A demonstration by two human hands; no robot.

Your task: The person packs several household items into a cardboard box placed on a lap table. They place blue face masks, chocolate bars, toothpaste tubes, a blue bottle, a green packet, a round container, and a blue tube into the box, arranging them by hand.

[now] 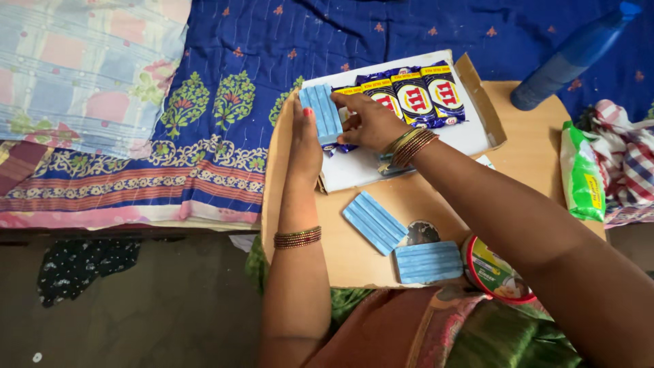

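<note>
My left hand (304, 140) and my right hand (368, 123) both hold a light blue ridged bar (321, 112) at the left end of a shallow white cardboard box (470, 133). The bar stands on its edge beside three wrapped bars in blue and yellow packets (415, 95) lined up inside the box. Two more unwrapped blue bars (373, 221) (428, 262) lie on the round wooden board (531, 157) close to my lap.
A blue spray bottle (572, 54) lies at the upper right. A green packet (582, 174) sits at the board's right edge, beside checked cloth (630, 163). A round red-rimmed tin (494, 269) lies near my lap. A blue patterned bedsheet (225, 102) is behind.
</note>
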